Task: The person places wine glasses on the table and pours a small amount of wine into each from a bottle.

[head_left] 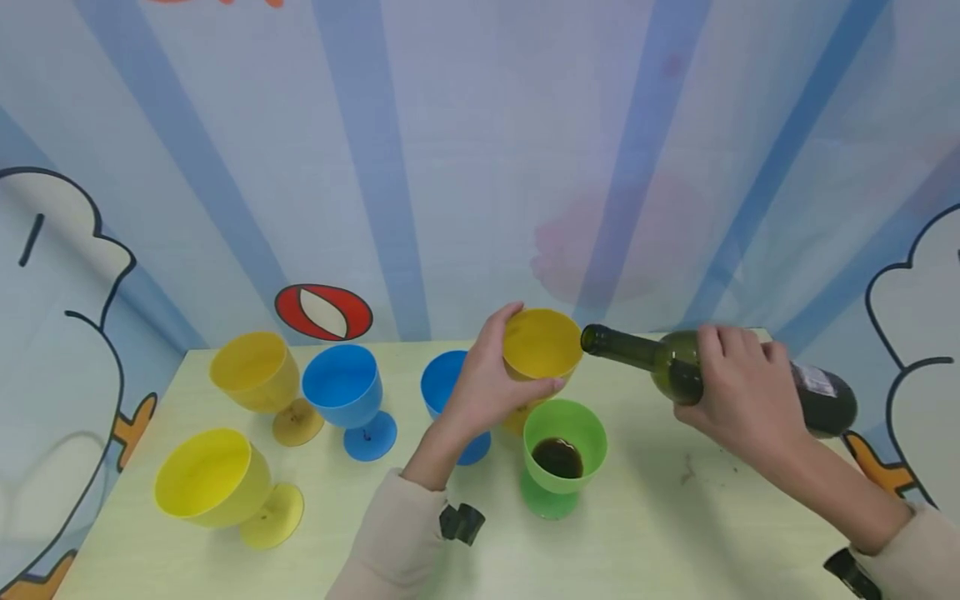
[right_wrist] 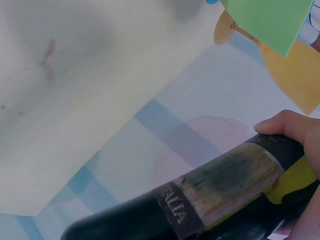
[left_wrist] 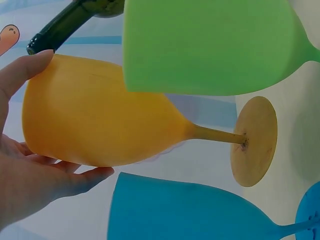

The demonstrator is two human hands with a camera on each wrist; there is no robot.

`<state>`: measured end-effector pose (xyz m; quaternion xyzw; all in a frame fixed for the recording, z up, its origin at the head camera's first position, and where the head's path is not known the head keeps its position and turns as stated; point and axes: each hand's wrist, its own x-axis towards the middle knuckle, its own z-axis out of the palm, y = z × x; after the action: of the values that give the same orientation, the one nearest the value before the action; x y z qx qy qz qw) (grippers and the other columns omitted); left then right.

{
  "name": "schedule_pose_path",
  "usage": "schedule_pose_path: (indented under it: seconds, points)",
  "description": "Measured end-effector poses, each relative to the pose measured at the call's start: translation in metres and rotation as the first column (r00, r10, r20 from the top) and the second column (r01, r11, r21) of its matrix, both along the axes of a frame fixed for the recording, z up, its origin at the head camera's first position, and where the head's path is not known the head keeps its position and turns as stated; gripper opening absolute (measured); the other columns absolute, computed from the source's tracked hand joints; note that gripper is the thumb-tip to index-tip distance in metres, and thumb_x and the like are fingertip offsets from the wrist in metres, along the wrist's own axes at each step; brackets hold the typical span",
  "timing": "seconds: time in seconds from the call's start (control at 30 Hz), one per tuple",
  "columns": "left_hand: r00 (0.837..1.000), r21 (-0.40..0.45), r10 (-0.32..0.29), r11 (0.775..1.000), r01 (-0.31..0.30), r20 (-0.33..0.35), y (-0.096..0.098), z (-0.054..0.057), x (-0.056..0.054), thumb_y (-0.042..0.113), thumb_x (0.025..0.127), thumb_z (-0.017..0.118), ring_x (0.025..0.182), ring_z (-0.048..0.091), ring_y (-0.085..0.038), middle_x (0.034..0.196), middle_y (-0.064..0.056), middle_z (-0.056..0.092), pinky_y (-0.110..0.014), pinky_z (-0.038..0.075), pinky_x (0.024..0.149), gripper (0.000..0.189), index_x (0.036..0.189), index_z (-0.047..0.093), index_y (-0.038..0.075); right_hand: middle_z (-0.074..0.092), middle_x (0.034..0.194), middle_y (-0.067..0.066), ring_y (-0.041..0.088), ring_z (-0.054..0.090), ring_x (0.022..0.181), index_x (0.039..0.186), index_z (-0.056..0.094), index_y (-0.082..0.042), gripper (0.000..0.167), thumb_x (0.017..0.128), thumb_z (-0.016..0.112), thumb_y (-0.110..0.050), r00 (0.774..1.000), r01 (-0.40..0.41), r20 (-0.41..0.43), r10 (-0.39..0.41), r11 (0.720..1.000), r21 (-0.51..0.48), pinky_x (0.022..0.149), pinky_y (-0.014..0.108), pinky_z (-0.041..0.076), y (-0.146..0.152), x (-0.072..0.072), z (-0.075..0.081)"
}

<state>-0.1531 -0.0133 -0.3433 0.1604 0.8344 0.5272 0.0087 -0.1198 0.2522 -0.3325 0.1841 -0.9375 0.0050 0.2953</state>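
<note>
My left hand (head_left: pixel 487 379) grips the bowl of a yellow goblet (head_left: pixel 543 346), thumb on one side and fingers round the other. Its stem and round foot show in the left wrist view. My right hand (head_left: pixel 750 392) holds a dark green wine bottle (head_left: pixel 675 367) round its body, tilted nearly level. The bottle's mouth is right at the goblet's rim. A picture label (right_wrist: pixel 230 185) covers part of the glass in the right wrist view. Just in front of the yellow goblet stands a green goblet (head_left: pixel 531 429) with dark liquid (head_left: pixel 557 460) in it.
A blue goblet (head_left: pixel 441 379) stands partly behind my left forearm. Another blue goblet (head_left: pixel 342 387) and two yellow goblets, one at the back (head_left: pixel 255 375) and one in front (head_left: pixel 213 479), are on the left. A striped backdrop (head_left: pixel 480 167) rises behind the pale table (head_left: pixel 660 533).
</note>
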Motion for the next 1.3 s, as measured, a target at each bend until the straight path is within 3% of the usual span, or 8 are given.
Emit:
schedule_pose_path:
  seconds: [0.2, 0.4, 0.73, 1.03, 1.3]
  points:
    - [1.000, -0.008, -0.013, 1.000, 0.013, 0.001, 0.000, 0.002, 0.000, 0.028, 0.073, 0.077, 0.123, 0.038, -0.022, 0.143, -0.001, 0.032, -0.041, 0.041, 0.094, 0.089, 0.143, 0.024, 0.017, 0.052, 0.084, 0.027, 0.043, 0.050, 0.075, 0.094, 0.045, 0.008, 0.069, 0.043, 0.083, -0.020, 0.991, -0.013, -0.128, 0.023, 0.996, 0.083, 0.058, 0.053, 0.038, -0.004, -0.004, 0.004]
    - [1.000, -0.017, -0.006, 1.000, 0.006, -0.014, 0.000, 0.007, 0.001, 0.027, 0.072, 0.077, 0.123, 0.038, -0.024, 0.143, -0.003, 0.032, -0.043, 0.041, 0.094, 0.089, 0.143, 0.024, 0.014, 0.052, 0.086, 0.028, 0.043, 0.049, 0.076, 0.097, 0.045, 0.008, 0.069, 0.045, 0.082, -0.019, 0.984, -0.016, -0.175, 0.036, 0.994, 0.112, 0.060, 0.054, 0.038, -0.006, -0.006, 0.007]
    - [0.999, -0.014, -0.029, 0.999, 0.029, -0.016, 0.001, 0.007, 0.001, 0.025, 0.073, 0.077, 0.124, 0.038, -0.024, 0.143, -0.004, 0.031, -0.041, 0.041, 0.094, 0.089, 0.143, 0.023, 0.014, 0.051, 0.086, 0.028, 0.043, 0.049, 0.073, 0.097, 0.045, 0.008, 0.067, 0.047, 0.081, -0.018, 0.984, 0.006, -0.177, 0.020, 0.989, 0.145, 0.060, 0.056, 0.039, -0.006, -0.006, 0.014]
    - [0.999, -0.016, -0.029, 0.999, 0.029, -0.021, 0.002, 0.008, 0.001, 0.025, 0.073, 0.077, 0.123, 0.039, -0.024, 0.143, -0.004, 0.032, -0.040, 0.042, 0.093, 0.089, 0.143, 0.024, 0.014, 0.052, 0.087, 0.030, 0.043, 0.051, 0.075, 0.099, 0.046, 0.009, 0.075, 0.042, 0.085, -0.019, 0.983, 0.041, -0.182, -0.005, 0.980, 0.192, 0.061, 0.056, 0.040, -0.007, -0.005, 0.020]
    - [0.999, -0.024, -0.032, 0.999, 0.031, -0.018, 0.002, 0.007, 0.001, 0.024, 0.073, 0.077, 0.122, 0.039, -0.023, 0.143, -0.004, 0.032, -0.040, 0.042, 0.092, 0.089, 0.143, 0.023, 0.014, 0.051, 0.086, 0.029, 0.043, 0.050, 0.074, 0.099, 0.045, 0.008, 0.076, 0.042, 0.086, -0.020, 0.979, 0.029, -0.203, 0.017, 0.976, 0.218, 0.060, 0.057, 0.040, -0.007, -0.006, 0.022]
